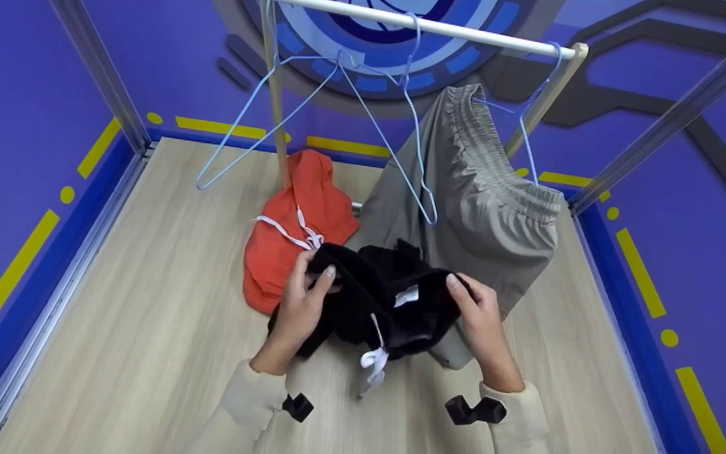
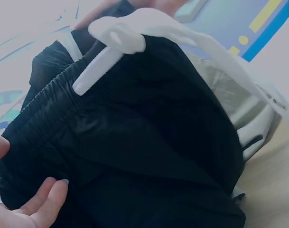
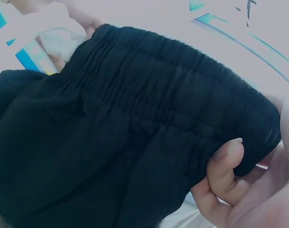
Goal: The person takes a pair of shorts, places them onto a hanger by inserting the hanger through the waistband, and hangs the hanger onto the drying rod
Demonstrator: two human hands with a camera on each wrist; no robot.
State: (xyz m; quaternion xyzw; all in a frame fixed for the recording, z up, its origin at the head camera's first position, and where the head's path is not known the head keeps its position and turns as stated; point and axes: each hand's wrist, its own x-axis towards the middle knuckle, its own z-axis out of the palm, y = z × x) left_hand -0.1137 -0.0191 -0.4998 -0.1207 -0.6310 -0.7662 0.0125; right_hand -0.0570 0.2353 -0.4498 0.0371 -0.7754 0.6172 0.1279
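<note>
Black drawstring pants [image 1: 353, 315] are pinched at the waistband [image 3: 168, 85], one side by the left hand [image 1: 300, 302], the other by the right hand [image 1: 481, 312], in front of an orange garment [image 1: 275, 261] and grey pants [image 1: 464, 230] on a hanger [image 1: 529, 146].

The head view is evenly bright; both wrist views look hazy with washed-out backgrounds, and folds in the black garment [image 2: 135, 137] show faintly.

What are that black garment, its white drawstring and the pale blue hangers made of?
Black garment: probably thin woven fabric, matte, finely creased; its gathered waistband hints at elastic. Drawstring: likely woven textile, matte, flat and knotted. Hangers: perhaps plastic-coated wire, smooth-looking, thin and evenly coloured.
</note>
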